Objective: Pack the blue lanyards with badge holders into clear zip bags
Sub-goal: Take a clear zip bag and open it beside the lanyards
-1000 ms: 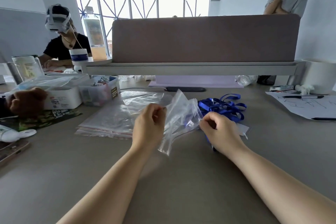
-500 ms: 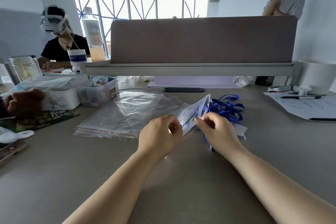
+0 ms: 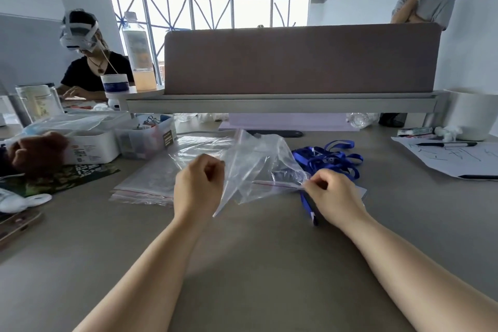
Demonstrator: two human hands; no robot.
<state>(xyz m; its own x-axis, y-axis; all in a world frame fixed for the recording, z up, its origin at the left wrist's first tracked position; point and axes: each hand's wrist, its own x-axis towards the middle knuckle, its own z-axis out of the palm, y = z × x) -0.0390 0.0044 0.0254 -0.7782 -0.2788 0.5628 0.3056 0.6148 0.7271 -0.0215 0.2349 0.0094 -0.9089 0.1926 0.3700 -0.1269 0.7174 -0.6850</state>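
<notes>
A clear zip bag (image 3: 258, 167) with a red seal line hangs just above the table between my hands. My left hand (image 3: 198, 183) pinches its left edge. My right hand (image 3: 332, 193) pinches the right end of the seal. Beyond my right hand lies a heap of blue lanyards (image 3: 327, 159). One blue strap (image 3: 307, 203) runs under my right hand toward me, beside a white badge holder (image 3: 359, 191) mostly hidden by the hand. A stack of flat clear zip bags (image 3: 151, 182) lies left of my left hand.
White storage boxes (image 3: 91, 143) and a small clear bin (image 3: 145, 137) stand at the left. A paper sheet with pens (image 3: 452, 159) lies at the right. A desk shelf with a brown divider panel (image 3: 296, 62) spans the back. One person sits at the left, another stands behind the divider.
My hands have spread apart from close together. The bag, folded narrow between them half a second ago, is now pulled wide and billowed up.
</notes>
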